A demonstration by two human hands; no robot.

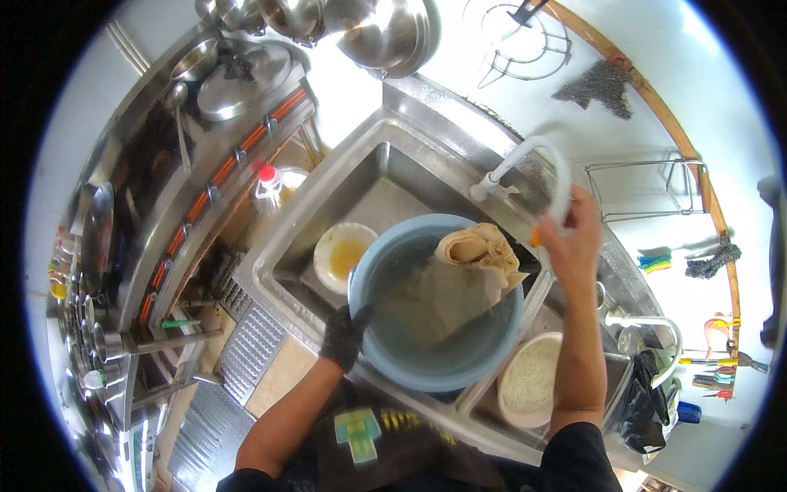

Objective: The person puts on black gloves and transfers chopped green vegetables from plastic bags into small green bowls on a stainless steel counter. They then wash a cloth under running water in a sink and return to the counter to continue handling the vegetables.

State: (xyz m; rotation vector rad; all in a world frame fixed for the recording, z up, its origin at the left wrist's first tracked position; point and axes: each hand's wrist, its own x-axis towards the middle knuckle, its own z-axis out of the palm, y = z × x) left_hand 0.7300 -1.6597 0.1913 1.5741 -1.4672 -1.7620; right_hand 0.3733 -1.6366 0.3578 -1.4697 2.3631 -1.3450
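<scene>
A large light-blue plastic basin (442, 375) rests over the steel sink (276, 307), filled with cloudy water. A beige cloth-like item (470, 246) lies partly soaked in it, its bunched end above the water at the far right side. My left hand (345, 337), in a dark glove, grips the basin's left rim. My bare right hand (573, 237) is at the end of the white curved faucet spout (541, 147), with something orange at its fingertips; blur hides the exact grip.
A white bowl with yellowish residue (335, 255) sits in the sink, left of the basin. An oval container of pale strands (530, 381) stands in the right sink compartment. A red-capped plastic jug (276, 184) is beside the stove (203, 203). A second white faucet (670, 332) is at the right.
</scene>
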